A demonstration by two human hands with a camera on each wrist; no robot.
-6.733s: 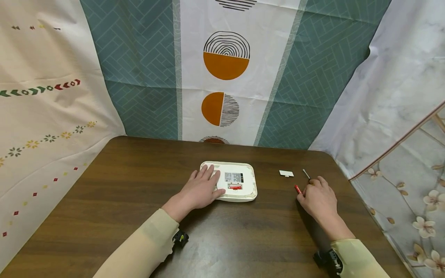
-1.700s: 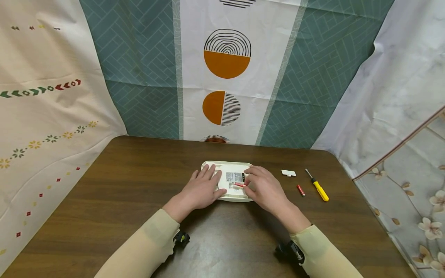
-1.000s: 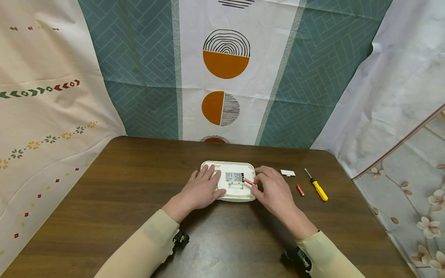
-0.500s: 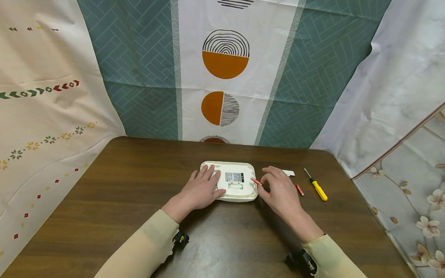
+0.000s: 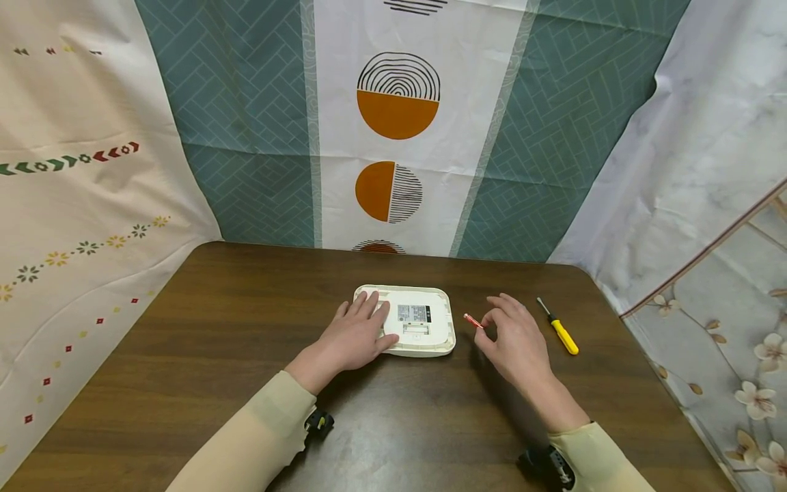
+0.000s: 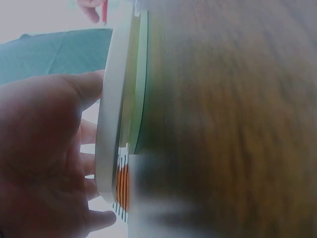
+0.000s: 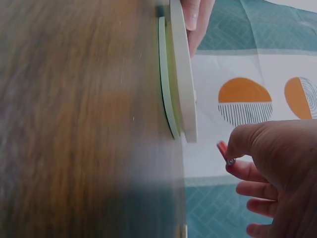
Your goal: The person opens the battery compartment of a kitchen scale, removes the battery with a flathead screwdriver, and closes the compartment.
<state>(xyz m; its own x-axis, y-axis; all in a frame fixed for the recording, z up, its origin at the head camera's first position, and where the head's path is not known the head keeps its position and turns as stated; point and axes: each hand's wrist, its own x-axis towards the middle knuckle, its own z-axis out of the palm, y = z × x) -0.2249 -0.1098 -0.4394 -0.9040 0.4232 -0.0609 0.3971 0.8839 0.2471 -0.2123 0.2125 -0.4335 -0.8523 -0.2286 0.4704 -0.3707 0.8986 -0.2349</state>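
A flat white plastic device point(image 5: 439, 335) with rounded corners lies on the table, its printed label and small battery compartment point(image 5: 417, 329) facing up. No battery is in that compartment. My left hand point(image 5: 352, 335) rests on the device's left part with spread, fairly straight fingers; the left wrist view has the hand point(image 6: 44, 153) along the device's edge point(image 6: 110, 119). To the right of the device, my right hand point(image 5: 516, 342) pinches a small red battery point(image 5: 472, 320) between thumb and forefinger. The right wrist view shows this battery point(image 7: 222, 150) held at the fingertips, apart from the device.
A yellow-handled screwdriver point(image 5: 562, 336) lies to the right of my right hand. The small white cover and the second red battery, seen earlier on the right, are hidden by that hand. The brown wooden table point(image 5: 258, 301) meets hanging patterned cloths at its back and sides.
The red battery has come out of the device's compartment in my right hand, which has moved right, away from the device. Earlier that hand was beside the screwdriver. My left hand stays put.
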